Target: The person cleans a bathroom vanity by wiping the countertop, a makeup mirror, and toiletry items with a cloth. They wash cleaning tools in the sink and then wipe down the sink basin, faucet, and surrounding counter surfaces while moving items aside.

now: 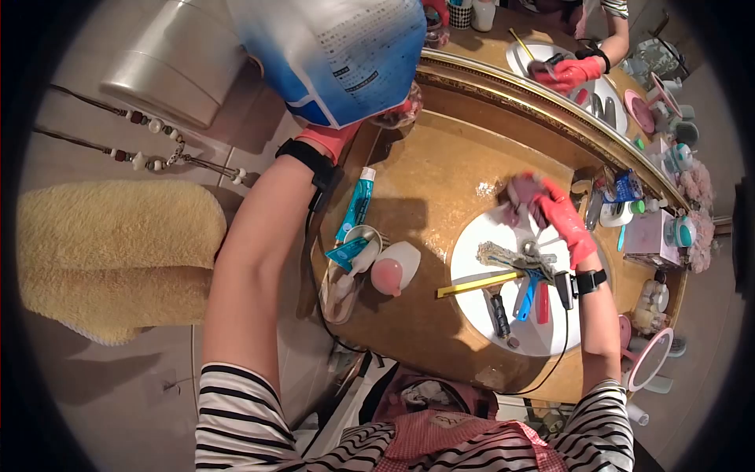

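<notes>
My right hand (562, 220), in a wet pink rubber glove, is closed on a purple-brown cloth (519, 197) at the back edge of the white sink (472, 315). My left hand (330, 138), gloved the same way, reaches up behind a large blue and white printed pouch (354, 86). That pouch hides its fingers, so its grip does not show. In the sink lie a grey stringy cloth (503, 256), a yellow strip-like tool (476, 285), a blue tool (525, 300), a red one (543, 303) and a black-handled one (500, 316).
A gold-framed mirror (543, 94) runs along the back. Left of the sink are a teal tube (359, 204), a cup (366, 236) and a pink-and-white bottle (397, 269). Bottles and a pink box (649, 236) crowd the right. A yellow towel (118, 252) hangs left.
</notes>
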The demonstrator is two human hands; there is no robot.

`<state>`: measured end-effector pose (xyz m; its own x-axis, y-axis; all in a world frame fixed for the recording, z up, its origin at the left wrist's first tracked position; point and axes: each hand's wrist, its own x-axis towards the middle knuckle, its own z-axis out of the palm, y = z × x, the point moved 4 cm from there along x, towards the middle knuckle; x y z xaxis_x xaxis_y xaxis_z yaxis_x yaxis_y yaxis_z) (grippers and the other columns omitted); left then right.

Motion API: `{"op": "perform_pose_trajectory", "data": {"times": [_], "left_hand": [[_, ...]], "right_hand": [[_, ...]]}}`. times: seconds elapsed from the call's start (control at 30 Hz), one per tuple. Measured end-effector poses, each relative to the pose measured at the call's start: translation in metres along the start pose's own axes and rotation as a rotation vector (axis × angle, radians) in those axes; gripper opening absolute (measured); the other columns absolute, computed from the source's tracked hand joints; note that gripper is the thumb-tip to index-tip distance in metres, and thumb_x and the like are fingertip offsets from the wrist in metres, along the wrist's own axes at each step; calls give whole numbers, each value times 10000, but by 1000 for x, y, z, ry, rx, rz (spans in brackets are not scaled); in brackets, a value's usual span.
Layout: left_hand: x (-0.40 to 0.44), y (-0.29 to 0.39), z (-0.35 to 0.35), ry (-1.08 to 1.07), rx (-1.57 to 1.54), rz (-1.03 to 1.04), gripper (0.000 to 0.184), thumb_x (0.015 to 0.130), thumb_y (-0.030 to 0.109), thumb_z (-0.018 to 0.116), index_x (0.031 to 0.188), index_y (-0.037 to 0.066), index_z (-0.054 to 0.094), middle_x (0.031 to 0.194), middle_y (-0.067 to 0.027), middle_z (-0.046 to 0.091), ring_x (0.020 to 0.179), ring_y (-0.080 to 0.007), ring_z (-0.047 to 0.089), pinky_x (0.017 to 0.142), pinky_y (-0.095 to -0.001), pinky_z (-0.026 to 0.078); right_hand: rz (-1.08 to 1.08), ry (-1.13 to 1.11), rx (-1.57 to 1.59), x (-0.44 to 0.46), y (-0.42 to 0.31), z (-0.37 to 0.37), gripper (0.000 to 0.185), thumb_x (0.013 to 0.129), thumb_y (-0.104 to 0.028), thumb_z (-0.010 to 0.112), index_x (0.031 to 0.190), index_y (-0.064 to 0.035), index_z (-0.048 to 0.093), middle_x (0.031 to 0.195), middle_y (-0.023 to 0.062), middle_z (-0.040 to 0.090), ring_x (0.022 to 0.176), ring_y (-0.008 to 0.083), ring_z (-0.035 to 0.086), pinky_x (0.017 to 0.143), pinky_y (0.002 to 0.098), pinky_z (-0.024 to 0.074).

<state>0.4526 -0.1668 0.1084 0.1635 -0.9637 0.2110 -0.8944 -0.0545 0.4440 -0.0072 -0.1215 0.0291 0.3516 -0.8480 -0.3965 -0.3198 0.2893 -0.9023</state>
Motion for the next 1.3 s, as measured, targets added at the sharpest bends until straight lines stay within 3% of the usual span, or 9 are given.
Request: {"op": "perform_pose_trajectory", "data": {"times": [0.1,0.2,0.4,0.5,0.57,0.63,0.83,1.17,1.3], "left_hand": [[-1,0,1,-2,-18,3,969,456,457,855,1253,23,516,1138,-212,603,1058,-325,591,904,-403,472],[1,2,2,-1,-37,12,965,459,457,854,1253,23,517,1139,-212,603,1060,-324,591,904,-403,472],[5,5,6,-4,-79,47,958,464,456,853,1251,24,519,1140,-213,603,1062,-323,590,903,-402,473],[14,14,6,-2,-121,80,954,467,455,853,1250,24,520,1141,-213,603,1063,-322,589,903,-402,473],[24,27,16,-4,-156,110,952,469,455,853,1250,25,520,1142,-213,602,1064,-322,589,903,-402,473],[24,53,15,5,-188,145,951,470,454,853,1250,25,521,1142,-213,602,1065,-322,589,902,-402,473],[-9,70,21,-189,-77,77,923,493,463,838,1244,16,540,1115,-237,590,1064,-370,577,899,-414,481],[-8,63,58,-187,247,203,926,568,527,783,1295,27,501,1054,-256,582,982,-402,587,849,-440,488],[-7,64,68,-160,267,167,922,596,550,771,1304,28,495,1035,-259,580,957,-402,592,823,-448,490]], "right_hand": [[-564,451,-784,18,-18,-13,649,850,-300,658,1409,-102,393,1388,219,434,1245,351,448,1049,422,358],[-454,554,-1098,65,-1,36,607,782,-294,689,1349,-228,481,1371,179,444,1238,400,416,1043,469,352],[-948,357,-578,172,-55,190,412,771,-106,594,1182,-92,574,1200,169,591,1118,353,546,928,437,447],[-604,431,-653,236,-72,252,253,803,-262,557,986,-101,628,916,177,667,864,362,644,741,438,517],[-604,218,-763,225,-71,246,266,776,-232,593,1010,-115,641,1043,136,658,981,334,616,807,426,501],[-1126,203,-813,201,-69,227,334,748,-240,640,1070,-150,650,1164,105,613,1084,321,560,866,421,472],[-875,342,-1004,130,-64,134,342,763,-90,562,1070,-201,665,1191,84,579,1078,302,547,879,439,452],[-457,1106,-95,33,-17,-2,294,764,56,570,1042,-38,593,1091,163,610,967,332,596,867,353,473],[-658,1254,377,18,-34,-19,391,863,-136,634,1198,4,491,1209,202,533,1037,322,560,914,395,439]]}}
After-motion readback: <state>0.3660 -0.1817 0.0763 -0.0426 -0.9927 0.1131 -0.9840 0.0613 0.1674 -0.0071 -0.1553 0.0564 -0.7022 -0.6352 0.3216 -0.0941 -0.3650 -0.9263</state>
